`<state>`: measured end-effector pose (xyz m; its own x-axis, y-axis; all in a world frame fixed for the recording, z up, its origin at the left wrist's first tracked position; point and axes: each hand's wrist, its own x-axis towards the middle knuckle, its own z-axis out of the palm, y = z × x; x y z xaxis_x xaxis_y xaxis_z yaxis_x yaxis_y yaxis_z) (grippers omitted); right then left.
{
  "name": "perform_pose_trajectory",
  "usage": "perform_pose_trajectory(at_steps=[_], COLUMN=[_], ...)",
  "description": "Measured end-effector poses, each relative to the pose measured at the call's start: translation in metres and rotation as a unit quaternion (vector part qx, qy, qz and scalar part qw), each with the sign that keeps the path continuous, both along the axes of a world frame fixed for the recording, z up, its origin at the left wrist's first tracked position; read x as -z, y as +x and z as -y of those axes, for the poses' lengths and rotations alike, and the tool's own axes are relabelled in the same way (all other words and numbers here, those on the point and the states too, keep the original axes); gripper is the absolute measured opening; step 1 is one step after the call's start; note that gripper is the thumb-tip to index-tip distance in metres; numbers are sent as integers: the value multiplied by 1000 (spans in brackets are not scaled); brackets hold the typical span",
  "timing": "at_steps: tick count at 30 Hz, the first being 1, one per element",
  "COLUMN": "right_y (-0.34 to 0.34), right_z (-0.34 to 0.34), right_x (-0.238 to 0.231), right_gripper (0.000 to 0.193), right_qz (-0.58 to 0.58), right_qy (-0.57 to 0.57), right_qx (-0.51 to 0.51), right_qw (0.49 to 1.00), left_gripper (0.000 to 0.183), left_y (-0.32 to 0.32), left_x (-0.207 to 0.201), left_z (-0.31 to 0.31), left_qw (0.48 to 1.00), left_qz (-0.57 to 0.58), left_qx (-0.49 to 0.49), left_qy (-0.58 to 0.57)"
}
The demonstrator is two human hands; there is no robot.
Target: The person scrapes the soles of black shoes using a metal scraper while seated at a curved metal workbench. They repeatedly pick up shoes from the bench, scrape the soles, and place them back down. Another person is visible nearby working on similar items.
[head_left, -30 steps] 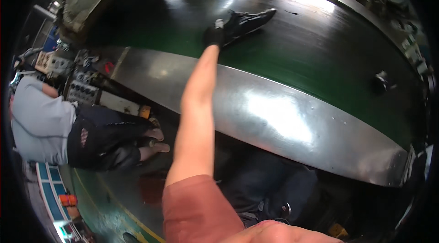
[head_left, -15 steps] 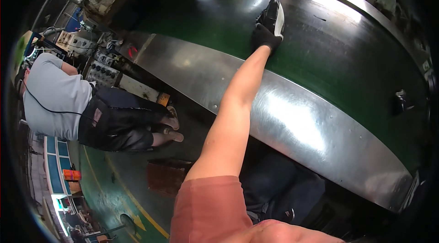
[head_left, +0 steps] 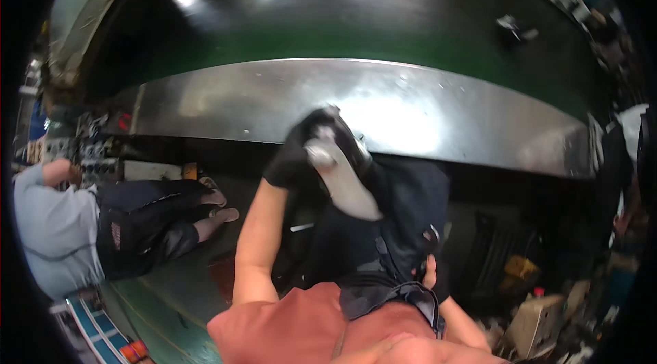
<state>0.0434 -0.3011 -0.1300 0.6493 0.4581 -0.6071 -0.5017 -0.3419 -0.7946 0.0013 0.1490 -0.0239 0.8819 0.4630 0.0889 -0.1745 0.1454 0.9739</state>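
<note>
My left hand, in a black glove, is closed round a black shoe in front of my body. The shoe's pale sole is turned up towards me, and motion smears its outline. Behind it is the near edge of the metal ledge. Low on the right, my right hand is beside my dark trousers, with dark covering and bare fingertips curled. A small dark thing with a shiny rim shows just above those fingers; I cannot make out what it is.
Beyond the ledge runs a dark green conveyor belt, with a small dark and silvery object on its right. On the left, a person in a grey shirt stands by a control panel. A boxy machine part is at lower right.
My left hand has brought the shoe from over the belt back across the ledge towards my body, turning its sole up. My view has shifted, and my right hand now shows.
</note>
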Motion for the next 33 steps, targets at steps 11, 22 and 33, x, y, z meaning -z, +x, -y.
perform_pose_trajectory(at_steps=[11,22,33], right_y=[7,69,9], right_z=[-39,-72,-81], right_x=[-100,-125,-70], right_gripper=[49,51,45], right_qz=[62,-237,345], right_qy=[77,153,25], right_qx=[-205,-233,-176], right_qw=[974,931,922], left_gripper=[26,53,42], left_y=[44,44,48], left_x=[39,31,46], left_z=[131,177,178], left_qw=[994,995,999], left_qz=[-57,23,8], left_qx=[79,38,-14], left_qy=[57,-89,37])
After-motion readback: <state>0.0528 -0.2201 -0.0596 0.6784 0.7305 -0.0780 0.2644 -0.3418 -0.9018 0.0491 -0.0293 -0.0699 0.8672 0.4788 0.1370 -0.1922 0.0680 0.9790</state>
